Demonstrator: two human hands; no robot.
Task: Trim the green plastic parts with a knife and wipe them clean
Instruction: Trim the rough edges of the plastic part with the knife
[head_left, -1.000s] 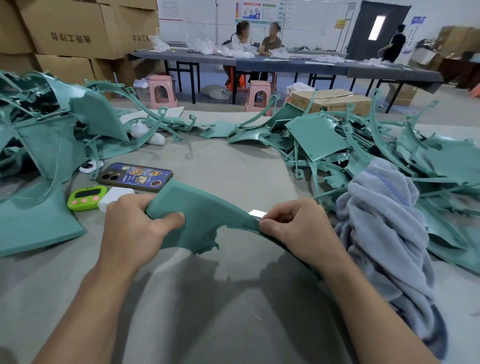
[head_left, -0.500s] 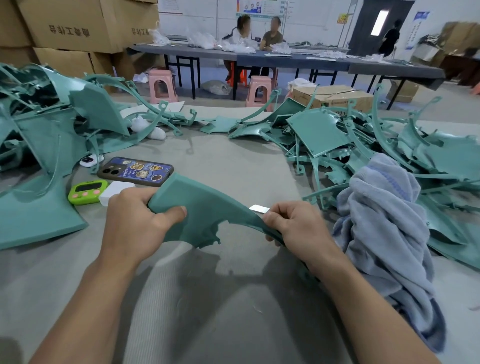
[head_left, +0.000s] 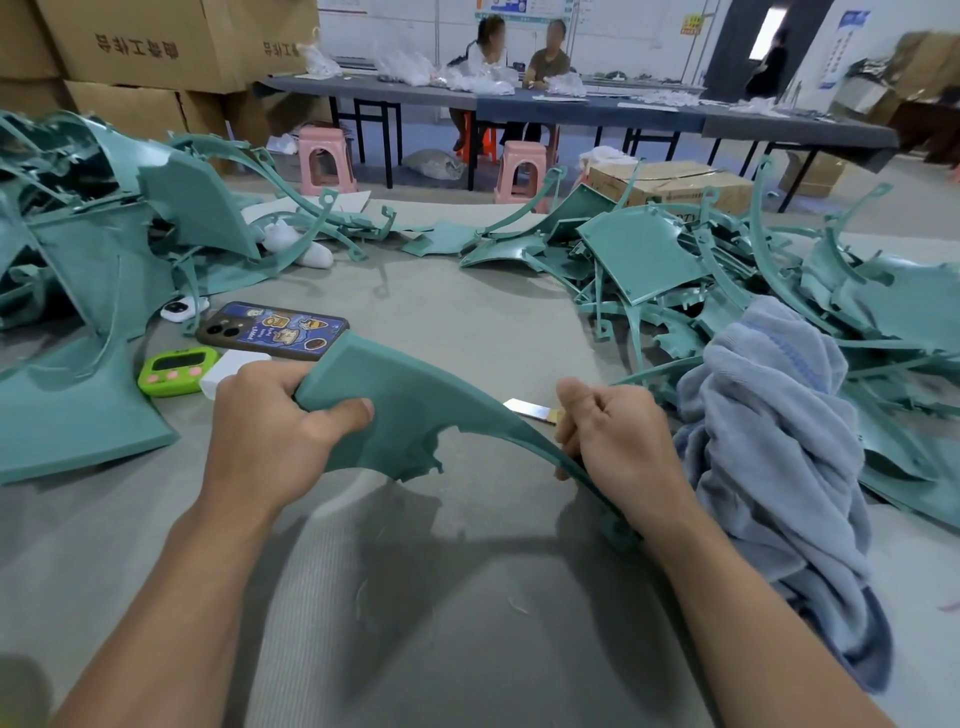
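Above our grey worktable (head_left: 467, 322) we hold a matte green plastic part (head_left: 415, 405), ragged along its lower edge, left hand (head_left: 275, 431) gripping its broad end, right hand (head_left: 618, 436) curled around a knife (head_left: 527, 409) at its thin tail.

Upside-down Chinese characters on cardboard box (head_left: 171, 41)

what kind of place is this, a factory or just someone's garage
Most likely a small factory finishing floor: heaps of identical green plastic parts on the work table, stacked cardboard cartons behind, and a long table where other people sit.
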